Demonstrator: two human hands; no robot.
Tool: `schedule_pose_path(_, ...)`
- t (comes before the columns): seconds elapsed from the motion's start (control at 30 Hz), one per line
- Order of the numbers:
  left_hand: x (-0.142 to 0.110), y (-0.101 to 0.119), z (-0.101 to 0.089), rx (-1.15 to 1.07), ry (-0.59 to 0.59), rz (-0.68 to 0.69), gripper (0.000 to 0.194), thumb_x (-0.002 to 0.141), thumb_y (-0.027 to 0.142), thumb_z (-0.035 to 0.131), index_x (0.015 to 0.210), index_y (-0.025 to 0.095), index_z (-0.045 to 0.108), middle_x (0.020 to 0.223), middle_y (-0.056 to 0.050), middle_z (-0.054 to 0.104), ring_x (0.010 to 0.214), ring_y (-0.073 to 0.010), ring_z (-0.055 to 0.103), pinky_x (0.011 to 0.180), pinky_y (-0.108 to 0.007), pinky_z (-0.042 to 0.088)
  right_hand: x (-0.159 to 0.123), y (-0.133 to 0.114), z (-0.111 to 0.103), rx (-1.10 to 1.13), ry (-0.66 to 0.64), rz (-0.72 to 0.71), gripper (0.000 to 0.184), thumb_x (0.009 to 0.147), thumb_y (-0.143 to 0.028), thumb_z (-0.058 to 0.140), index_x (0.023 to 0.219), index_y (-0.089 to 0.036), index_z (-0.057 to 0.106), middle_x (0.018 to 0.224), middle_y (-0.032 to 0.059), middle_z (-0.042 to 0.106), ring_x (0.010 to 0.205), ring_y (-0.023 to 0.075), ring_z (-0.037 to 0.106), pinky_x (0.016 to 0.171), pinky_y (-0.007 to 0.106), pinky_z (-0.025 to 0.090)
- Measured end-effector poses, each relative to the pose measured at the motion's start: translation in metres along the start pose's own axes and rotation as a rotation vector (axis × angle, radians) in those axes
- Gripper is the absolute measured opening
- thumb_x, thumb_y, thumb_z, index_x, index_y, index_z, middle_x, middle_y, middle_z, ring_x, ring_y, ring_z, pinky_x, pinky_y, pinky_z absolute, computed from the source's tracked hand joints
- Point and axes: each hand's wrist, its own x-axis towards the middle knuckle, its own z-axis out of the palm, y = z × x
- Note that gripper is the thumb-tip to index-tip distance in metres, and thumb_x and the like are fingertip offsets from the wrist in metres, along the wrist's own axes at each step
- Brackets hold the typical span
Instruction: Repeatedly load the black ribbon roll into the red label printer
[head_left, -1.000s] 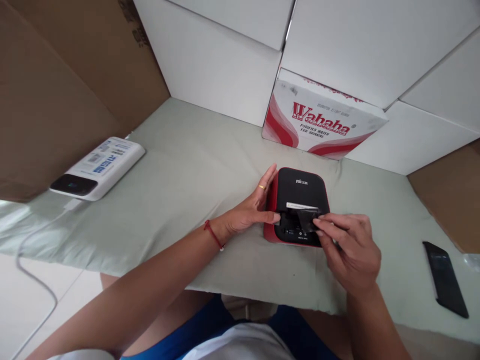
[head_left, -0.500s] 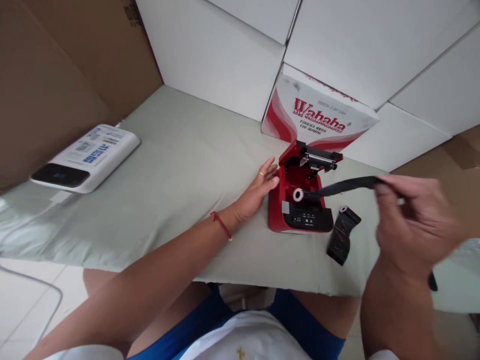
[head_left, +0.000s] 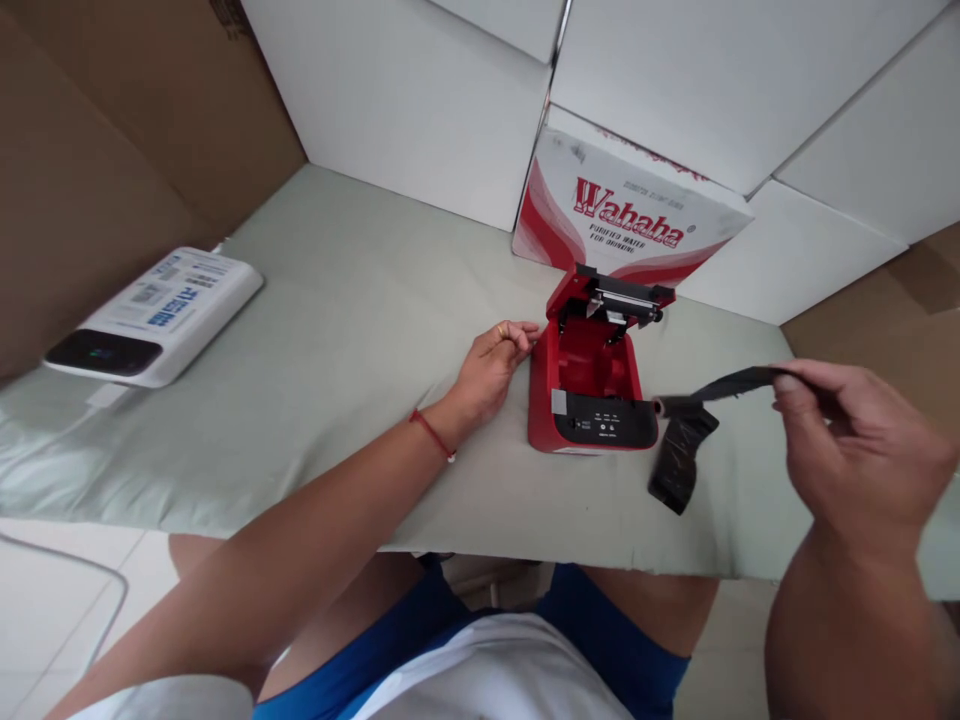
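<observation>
A small red label printer with a black front panel stands on the cloth, its lid raised and its inner bay exposed. At its left side is my left hand, fingers partly bent and tips against or very near the red casing. My right hand pinches the free end of a black ribbon between thumb and fingers. The ribbon's roll hangs right of the printer, its pale core end close to the panel's corner. Below it lies another black ribbon roll, partly unwound, on the cloth.
A white device with a dark display and cable sits at the far left on the pale green cloth. Behind the printer leans a red and white Wahaba carton. White boxes and brown cardboard enclose the back and sides.
My right hand has moved right, drawing the ribbon roll out from over the printer's bay to beside it. My left hand's fingers have curled more by the casing. The view has shifted slightly.
</observation>
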Motion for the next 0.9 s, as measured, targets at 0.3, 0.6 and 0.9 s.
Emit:
schedule_pose_path(0.3, 0.002, 0.002, -0.002, 0.002, -0.002, -0.013, 0.019, 0.061, 0.007, 0.071, 0.058, 0.018, 0.055, 0.124, -0.007, 0.079, 0.119, -0.0215, 0.075, 0.124, -0.043, 0.048, -0.064, 0.022, -0.009, 0.41, -0.667, -0.149, 0.022, 0.108, -0.032, 0.068, 0.124, -0.033, 0.083, 0.116, -0.0002, 0.089, 0.101, 0.0202, 0.086, 0.089, 0.031, 0.069)
schedule_pose_path(0.6, 0.001, 0.01, 0.0, 0.028, 0.045, -0.027, 0.02, 0.07, 0.021, 0.088, 0.073, 0.019, 0.068, 0.115, -0.009, 0.082, 0.115, -0.0231, 0.077, 0.116, -0.043, 0.052, -0.041, 0.095, 0.066, 0.05, -0.563, 0.28, 0.052, 0.097, -0.061, 0.056, 0.119, -0.023, 0.084, 0.111, 0.0123, 0.083, 0.069, 0.023, 0.067, 0.079, 0.046, 0.059)
schedule_pose_path(0.9, 0.015, 0.007, 0.005, 0.224, 0.11, -0.045, 0.01, 0.056, 0.009, 0.065, 0.054, 0.018, 0.062, 0.095, -0.009, 0.083, 0.095, -0.0215, 0.076, 0.097, -0.037, 0.057, -0.034, 0.125, 0.085, -0.213, -0.86, 0.276, 0.049, 0.093, -0.048, 0.062, 0.129, -0.023, 0.085, 0.127, 0.0166, 0.084, 0.108, 0.0398, 0.08, 0.09, 0.051, 0.062)
